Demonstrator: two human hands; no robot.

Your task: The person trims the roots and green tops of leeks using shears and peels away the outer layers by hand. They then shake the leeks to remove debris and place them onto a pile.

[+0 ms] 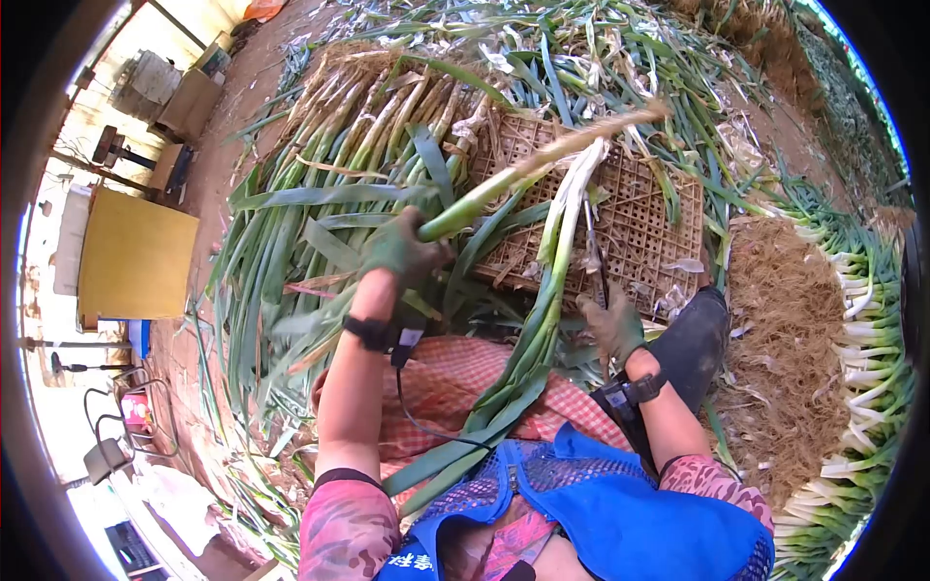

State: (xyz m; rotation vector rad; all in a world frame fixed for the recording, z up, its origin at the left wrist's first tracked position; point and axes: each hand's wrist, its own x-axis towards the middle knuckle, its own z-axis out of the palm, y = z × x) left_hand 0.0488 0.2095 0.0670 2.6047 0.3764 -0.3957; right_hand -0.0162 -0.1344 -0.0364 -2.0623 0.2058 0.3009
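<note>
My left hand (405,244), in a green-stained glove, is closed around the stalk of a leek (513,179). Its brown, rooty end points up and right over a woven crate; its leaves trail back past my wrist, partly blurred. Another leek (560,247), with a peeled white end, slants from the crate down across my lap. In my gloved right hand (612,324) is a thin, dark knife-like tool (599,254), seen nearly edge-on beside the white end. Left of the crate lies a pile of unpeeled leeks (387,116), with muddy roots upward.
The woven crate (639,223) lies before my knees, strewn with peelings. At right, bundled leeks (857,387) stand beside a mass of brown roots (785,320). Leaf scraps (620,39) cover the far ground. A yellow board (136,254) and metal-framed chair (121,426) are at left.
</note>
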